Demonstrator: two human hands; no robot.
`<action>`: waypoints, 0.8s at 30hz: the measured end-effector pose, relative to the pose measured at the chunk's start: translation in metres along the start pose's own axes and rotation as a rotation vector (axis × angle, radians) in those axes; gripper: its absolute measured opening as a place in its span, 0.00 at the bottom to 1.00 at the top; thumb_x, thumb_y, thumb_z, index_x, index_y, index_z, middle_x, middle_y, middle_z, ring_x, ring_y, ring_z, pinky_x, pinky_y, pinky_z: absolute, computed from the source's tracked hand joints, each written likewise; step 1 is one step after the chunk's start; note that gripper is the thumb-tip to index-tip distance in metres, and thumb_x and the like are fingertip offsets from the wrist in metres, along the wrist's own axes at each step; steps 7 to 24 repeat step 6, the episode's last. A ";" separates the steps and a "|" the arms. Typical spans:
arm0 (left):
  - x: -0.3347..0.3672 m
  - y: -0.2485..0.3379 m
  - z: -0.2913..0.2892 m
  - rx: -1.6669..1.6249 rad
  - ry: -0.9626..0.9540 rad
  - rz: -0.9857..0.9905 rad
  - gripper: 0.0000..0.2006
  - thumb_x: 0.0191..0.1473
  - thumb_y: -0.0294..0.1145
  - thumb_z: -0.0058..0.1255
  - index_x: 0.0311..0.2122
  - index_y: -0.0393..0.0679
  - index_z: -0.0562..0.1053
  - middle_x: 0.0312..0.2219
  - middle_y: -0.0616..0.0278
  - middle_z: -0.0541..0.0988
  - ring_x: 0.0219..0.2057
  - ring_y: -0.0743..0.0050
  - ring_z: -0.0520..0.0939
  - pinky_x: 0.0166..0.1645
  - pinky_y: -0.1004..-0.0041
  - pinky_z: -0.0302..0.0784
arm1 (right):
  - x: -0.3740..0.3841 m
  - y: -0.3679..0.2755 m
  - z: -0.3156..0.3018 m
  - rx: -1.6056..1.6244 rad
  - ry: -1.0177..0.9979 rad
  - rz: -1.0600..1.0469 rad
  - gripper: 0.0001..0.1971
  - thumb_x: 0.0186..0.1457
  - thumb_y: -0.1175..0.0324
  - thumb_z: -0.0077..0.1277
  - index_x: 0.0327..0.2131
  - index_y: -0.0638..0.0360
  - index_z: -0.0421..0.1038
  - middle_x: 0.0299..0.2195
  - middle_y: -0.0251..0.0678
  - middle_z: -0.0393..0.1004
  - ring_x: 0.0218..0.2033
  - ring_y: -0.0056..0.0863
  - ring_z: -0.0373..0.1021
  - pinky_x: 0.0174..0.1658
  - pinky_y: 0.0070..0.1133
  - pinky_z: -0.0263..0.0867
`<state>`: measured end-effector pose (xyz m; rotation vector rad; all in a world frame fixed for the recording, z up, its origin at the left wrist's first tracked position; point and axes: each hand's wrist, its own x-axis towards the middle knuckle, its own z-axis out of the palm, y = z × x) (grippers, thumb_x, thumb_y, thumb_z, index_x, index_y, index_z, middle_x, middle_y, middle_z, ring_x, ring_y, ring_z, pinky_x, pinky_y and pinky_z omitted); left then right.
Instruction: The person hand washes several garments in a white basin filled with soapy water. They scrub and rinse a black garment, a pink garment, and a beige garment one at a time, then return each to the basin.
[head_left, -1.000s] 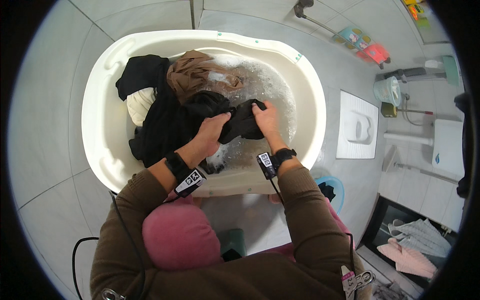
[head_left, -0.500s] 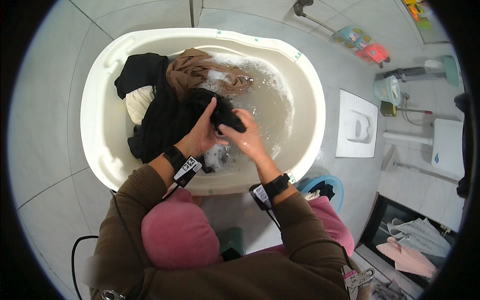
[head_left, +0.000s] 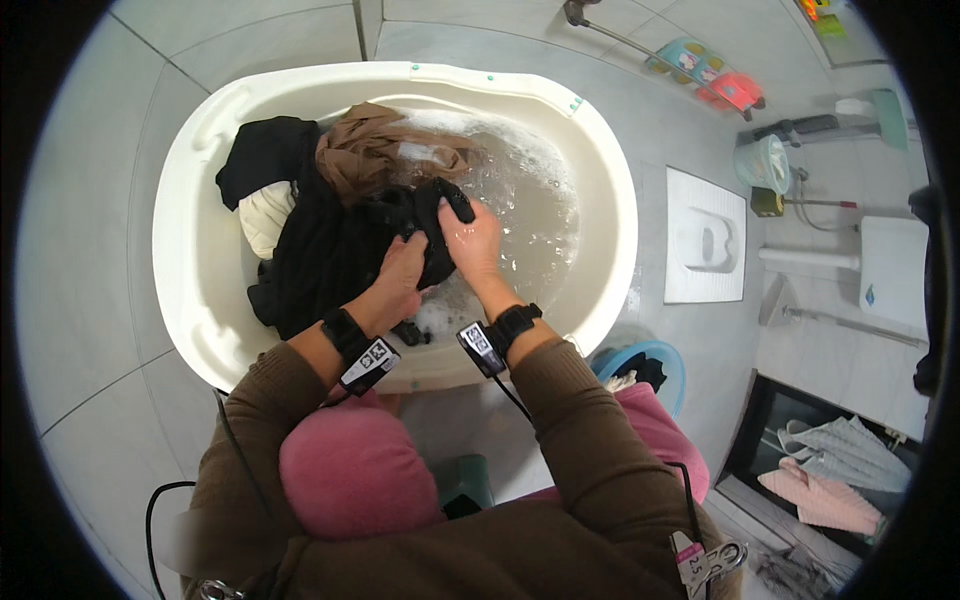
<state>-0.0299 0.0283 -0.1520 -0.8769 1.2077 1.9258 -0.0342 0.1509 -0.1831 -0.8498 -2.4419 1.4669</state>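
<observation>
Both my hands grip a wet black garment [head_left: 436,262] above the soapy water in a white plastic tub [head_left: 607,240]. My left hand [head_left: 398,272] is closed round its near left part. Fingers bent, my right hand [head_left: 473,240] clasps a bunched end on the right side. What kind of garment it is does not show. More black clothing [head_left: 300,260] is heaped at the left of the tub. Beyond my hands a brown garment [head_left: 358,145] lies partly in the water, and a cream cloth [head_left: 265,220] is tucked among the black pieces.
Right of the tub a squat toilet [head_left: 705,235] is set in the grey tiled floor. A blue basin [head_left: 672,385] with dark and pale cloth stands near my right knee. Towels [head_left: 845,455] hang at the lower right. Cables run from the devices on my wrists.
My fingers have gone from loosely spread to closed on the black cloth. The right hand has moved slightly up and left, lifting the bunched end, and the left hand has dropped a little.
</observation>
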 end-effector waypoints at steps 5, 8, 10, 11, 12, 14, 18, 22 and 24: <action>0.003 0.017 -0.015 0.027 -0.088 0.204 0.29 0.58 0.36 0.57 0.61 0.53 0.59 0.56 0.63 0.68 0.55 0.65 0.71 0.58 0.59 0.69 | 0.042 0.060 -0.036 -0.248 -0.175 0.125 0.22 0.47 0.49 0.61 0.34 0.59 0.79 0.37 0.49 0.79 0.41 0.46 0.75 0.49 0.36 0.69; 0.003 0.018 -0.020 -0.037 -0.128 0.127 0.33 0.58 0.38 0.56 0.64 0.54 0.54 0.59 0.63 0.66 0.61 0.61 0.65 0.68 0.58 0.57 | 0.048 0.073 -0.048 -0.078 -0.339 0.200 0.21 0.50 0.48 0.61 0.38 0.56 0.80 0.40 0.44 0.81 0.42 0.39 0.77 0.51 0.37 0.69; 0.003 0.018 -0.020 -0.037 -0.128 0.127 0.33 0.58 0.38 0.56 0.64 0.54 0.54 0.59 0.63 0.66 0.61 0.61 0.65 0.68 0.58 0.57 | 0.048 0.073 -0.048 -0.078 -0.339 0.200 0.21 0.50 0.48 0.61 0.38 0.56 0.80 0.40 0.44 0.81 0.42 0.39 0.77 0.51 0.37 0.69; 0.003 0.018 -0.020 -0.037 -0.128 0.127 0.33 0.58 0.38 0.56 0.64 0.54 0.54 0.59 0.63 0.66 0.61 0.61 0.65 0.68 0.58 0.57 | 0.048 0.073 -0.048 -0.078 -0.339 0.200 0.21 0.50 0.48 0.61 0.38 0.56 0.80 0.40 0.44 0.81 0.42 0.39 0.77 0.51 0.37 0.69; 0.003 0.018 -0.020 -0.037 -0.128 0.127 0.33 0.58 0.38 0.56 0.64 0.54 0.54 0.59 0.63 0.66 0.61 0.61 0.65 0.68 0.58 0.57 | 0.048 0.073 -0.048 -0.078 -0.339 0.200 0.21 0.50 0.48 0.61 0.38 0.56 0.80 0.40 0.44 0.81 0.42 0.39 0.77 0.51 0.37 0.69; 0.003 0.018 -0.020 -0.037 -0.128 0.127 0.33 0.58 0.38 0.56 0.64 0.54 0.54 0.59 0.63 0.66 0.61 0.61 0.65 0.68 0.58 0.57 | 0.048 0.073 -0.048 -0.078 -0.339 0.200 0.21 0.50 0.48 0.61 0.38 0.56 0.80 0.40 0.44 0.81 0.42 0.39 0.77 0.51 0.37 0.69; 0.003 0.018 -0.020 -0.037 -0.128 0.127 0.33 0.58 0.38 0.56 0.64 0.54 0.54 0.59 0.63 0.66 0.61 0.61 0.65 0.68 0.58 0.57 | 0.048 0.073 -0.048 -0.078 -0.339 0.200 0.21 0.50 0.48 0.61 0.38 0.56 0.80 0.40 0.44 0.81 0.42 0.39 0.77 0.51 0.37 0.69; 0.003 0.018 -0.020 -0.037 -0.128 0.127 0.33 0.58 0.38 0.56 0.64 0.54 0.54 0.59 0.63 0.66 0.61 0.61 0.65 0.68 0.58 0.57 | 0.048 0.073 -0.048 -0.078 -0.339 0.200 0.21 0.50 0.48 0.61 0.38 0.56 0.80 0.40 0.44 0.81 0.42 0.39 0.77 0.51 0.37 0.69; 0.003 0.018 -0.020 -0.037 -0.128 0.127 0.33 0.58 0.38 0.56 0.64 0.54 0.54 0.59 0.63 0.66 0.61 0.61 0.65 0.68 0.58 0.57 | 0.048 0.073 -0.048 -0.078 -0.339 0.200 0.21 0.50 0.48 0.61 0.38 0.56 0.80 0.40 0.44 0.81 0.42 0.39 0.77 0.51 0.37 0.69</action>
